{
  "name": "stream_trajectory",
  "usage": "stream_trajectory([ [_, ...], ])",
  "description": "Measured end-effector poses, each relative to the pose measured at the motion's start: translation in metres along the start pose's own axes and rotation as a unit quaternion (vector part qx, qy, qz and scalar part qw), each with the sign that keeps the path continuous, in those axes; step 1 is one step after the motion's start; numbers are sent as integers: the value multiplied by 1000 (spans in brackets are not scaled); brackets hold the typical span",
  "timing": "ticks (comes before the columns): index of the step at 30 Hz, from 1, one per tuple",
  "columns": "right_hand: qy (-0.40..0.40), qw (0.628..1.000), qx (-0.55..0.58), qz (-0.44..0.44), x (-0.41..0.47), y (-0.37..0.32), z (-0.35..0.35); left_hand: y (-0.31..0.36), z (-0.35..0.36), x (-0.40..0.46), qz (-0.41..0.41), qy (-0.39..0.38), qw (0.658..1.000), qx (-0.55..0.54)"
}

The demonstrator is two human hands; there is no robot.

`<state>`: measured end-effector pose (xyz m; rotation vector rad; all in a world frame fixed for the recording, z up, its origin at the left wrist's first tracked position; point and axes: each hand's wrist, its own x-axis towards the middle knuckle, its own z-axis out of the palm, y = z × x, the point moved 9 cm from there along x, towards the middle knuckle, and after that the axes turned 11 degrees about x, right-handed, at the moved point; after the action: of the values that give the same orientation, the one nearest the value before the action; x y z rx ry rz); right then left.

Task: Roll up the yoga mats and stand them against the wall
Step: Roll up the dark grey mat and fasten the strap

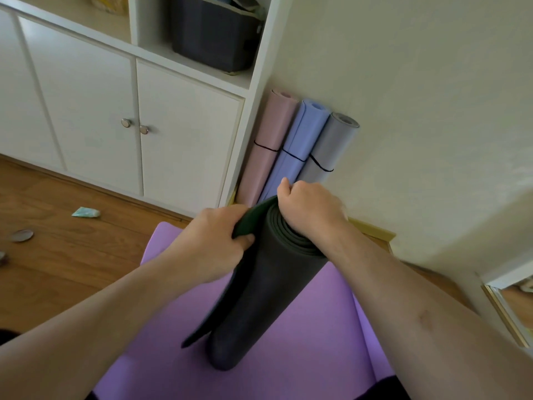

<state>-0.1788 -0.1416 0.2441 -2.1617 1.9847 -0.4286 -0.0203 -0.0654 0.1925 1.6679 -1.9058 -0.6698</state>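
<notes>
The biggest thing in view is the flat purple foam yoga mat, which lies unrolled on the wooden floor under both hands and reaches toward the person. In my judgement this mat is not yet started, so it is the main part of the work that is left.

Standing on end on top of it is the dark grey rolled yoga mat, between the two hands. Its roll looks tight at the core, but the outer flap hangs loose on the side of the left hand, so I think the rolling of this one is nearly finished and not closed. It also has no band around it, and it is not at the wall yet.

Beyond the hands, in the corner between the white cabinet and the wall, three mats already stand leaning: a rolled pink mat, a rolled blue-violet mat and a rolled light grey mat. Each has a thin black band around it. These three seem done.

The left hand pinches the upper edge of the loose flap, with the fingers curled round it. The right hand is closed over the top end of the roll and grips its rim.

On the floor far to the left of the left hand lie a few small things, too small to name.
</notes>
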Motion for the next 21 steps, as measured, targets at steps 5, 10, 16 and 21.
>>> stream_trajectory([
  [5,37,999,-39,-13,-1,-9,-3,9,0,-5,2,-1,999,33],
  [10,51,999,8,-1,-10,-8,-7,10,6,-15,15,-31,990,133],
  [16,30,999,38,18,-16,-9,-5,14,14,-27,19,-34,990,132],
  [21,74,996,38,16,-15,-7,-13,30,29,-38,32,-40,991,120],
])
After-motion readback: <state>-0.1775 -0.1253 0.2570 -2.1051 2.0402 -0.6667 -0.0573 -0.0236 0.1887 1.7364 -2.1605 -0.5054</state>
